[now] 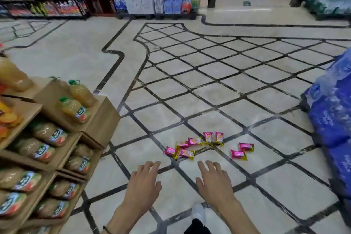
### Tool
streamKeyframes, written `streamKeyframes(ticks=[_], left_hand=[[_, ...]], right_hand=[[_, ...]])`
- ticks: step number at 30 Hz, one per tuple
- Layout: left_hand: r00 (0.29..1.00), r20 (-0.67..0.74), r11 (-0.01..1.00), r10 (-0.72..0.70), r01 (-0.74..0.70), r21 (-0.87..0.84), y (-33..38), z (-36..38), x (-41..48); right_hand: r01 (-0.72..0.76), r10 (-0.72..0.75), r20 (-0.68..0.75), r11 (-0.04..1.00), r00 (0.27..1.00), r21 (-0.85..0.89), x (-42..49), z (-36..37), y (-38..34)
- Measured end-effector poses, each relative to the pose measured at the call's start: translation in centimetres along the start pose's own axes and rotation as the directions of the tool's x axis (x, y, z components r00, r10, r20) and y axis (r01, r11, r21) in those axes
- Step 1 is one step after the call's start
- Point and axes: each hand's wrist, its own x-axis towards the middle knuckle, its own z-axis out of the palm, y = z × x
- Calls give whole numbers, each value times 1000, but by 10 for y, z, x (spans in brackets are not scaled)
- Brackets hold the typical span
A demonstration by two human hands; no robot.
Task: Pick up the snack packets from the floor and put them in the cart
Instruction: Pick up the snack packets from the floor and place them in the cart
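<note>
The snack packets (187, 153) are small, glossy pillow wraps, hot pink with yellow-gold crimped ends and a pale picture on the face. I count eight on the tiled floor (190, 100): four bunched and partly overlapping at the left, two side by side in the middle, and two more a little apart at the right.

Two hands are out over the floor, both empty. The left hand (143, 182) and the right hand (214, 182) are palm down with fingers loosely spread, gripping nothing.

The bunch of four lies at about 1 o'clock from the left hand, near its fingertips but apart from them. The right-hand pair sits at about 1 o'clock from the right hand, also untouched.

Cartons of juice bottles (73, 108), too many and too blurred to count, stand at 9 o'clock. Blue wrapped packs (334, 119) are at 3 o'clock, and one white shoe (198, 213) is at 6.
</note>
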Motion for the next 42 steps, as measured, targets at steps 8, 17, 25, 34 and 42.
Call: streamKeyframes(ticks=[8,17,25,34,42], left_hand=[[980,199,1000,2,0,-10,-21,3,86],[945,300,990,131,-111,-81,-78,43,234],[885,429,983,180,-181,-39,-141,100,364],[883,331,930,334,-366,40,-190,290,488],[902,263,926,341,-371,71,-213,520,570]], right_hand=[[4,1,104,999,995,-51,119,7,16],[-100,113,160,991,981,-90,218,59,12],[-191,195,192,981,962,-41,314,143,4],[-178,174,276,984,945,-10,437,365,33],[-104,104,230,994,968,-11,485,578,98]])
